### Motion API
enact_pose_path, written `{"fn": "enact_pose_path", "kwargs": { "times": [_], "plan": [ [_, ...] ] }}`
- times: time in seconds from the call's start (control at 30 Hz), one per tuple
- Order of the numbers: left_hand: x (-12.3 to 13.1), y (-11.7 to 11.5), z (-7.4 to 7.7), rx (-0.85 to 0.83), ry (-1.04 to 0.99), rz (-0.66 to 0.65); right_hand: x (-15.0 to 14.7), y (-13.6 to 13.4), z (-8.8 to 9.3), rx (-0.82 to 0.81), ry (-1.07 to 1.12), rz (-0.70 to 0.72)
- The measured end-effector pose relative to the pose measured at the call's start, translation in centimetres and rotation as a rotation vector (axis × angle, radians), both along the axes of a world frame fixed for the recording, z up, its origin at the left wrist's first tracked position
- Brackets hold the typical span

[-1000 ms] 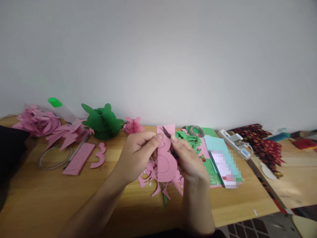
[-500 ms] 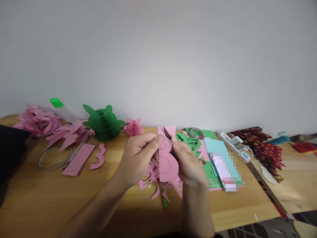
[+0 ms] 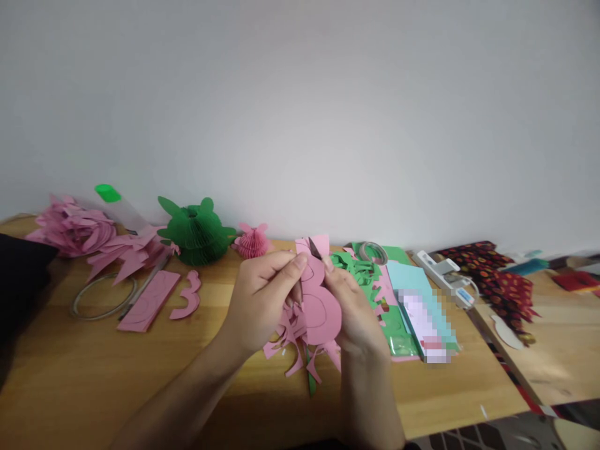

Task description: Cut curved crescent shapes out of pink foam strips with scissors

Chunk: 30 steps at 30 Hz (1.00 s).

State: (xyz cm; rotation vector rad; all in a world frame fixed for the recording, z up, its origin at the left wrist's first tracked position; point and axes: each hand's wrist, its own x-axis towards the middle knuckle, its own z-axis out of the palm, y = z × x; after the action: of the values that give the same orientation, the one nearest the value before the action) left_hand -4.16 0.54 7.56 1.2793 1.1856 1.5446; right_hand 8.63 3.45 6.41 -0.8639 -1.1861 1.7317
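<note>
My left hand [image 3: 262,300] pinches a folded pink paper piece [image 3: 319,306] that has curved pencil lines drawn on it, holding it upright above the wooden table [image 3: 70,375]. My right hand [image 3: 356,312] is closed round small dark scissors [image 3: 314,249], whose blade tip shows at the paper's upper edge. Below both hands lie pink paper scraps [image 3: 290,340] and a green strip.
At the left are a pink scrap pile [image 3: 79,228], a green-capped bottle [image 3: 117,206], a green honeycomb paper shape [image 3: 194,231], a small pink one [image 3: 252,240], a wire ring [image 3: 103,297] and pink cut-outs [image 3: 150,300]. Right: green scraps, tape roll [image 3: 372,250], coloured sheets [image 3: 412,294], power strip [image 3: 445,269], patterned cloth [image 3: 497,269].
The pink paper has turned slightly in my hands, its rounded lower part now further right. The scissors stay at its upper edge. My hands have barely shifted.
</note>
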Motion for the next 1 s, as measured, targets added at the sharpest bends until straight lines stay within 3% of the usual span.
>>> {"fn": "enact_pose_path", "kwargs": {
  "times": [0.23,0.47,0.7,1.0],
  "plan": [
    [0.0,0.0,0.2,-0.012,-0.016,-0.014,-0.1,0.1,-0.1,-0.018,0.082,0.023],
    [-0.1,0.0,0.1,-0.013,-0.031,-0.050,0.2,0.2,-0.5,-0.001,0.031,0.008],
    [-0.3,0.2,-0.2,-0.017,-0.050,-0.137,0.7,0.1,-0.7,-0.016,-0.010,0.108],
    [-0.5,-0.1,-0.1,0.058,-0.060,-0.127,1.0,-0.3,-0.4,-0.011,-0.003,0.171]
  ]
}}
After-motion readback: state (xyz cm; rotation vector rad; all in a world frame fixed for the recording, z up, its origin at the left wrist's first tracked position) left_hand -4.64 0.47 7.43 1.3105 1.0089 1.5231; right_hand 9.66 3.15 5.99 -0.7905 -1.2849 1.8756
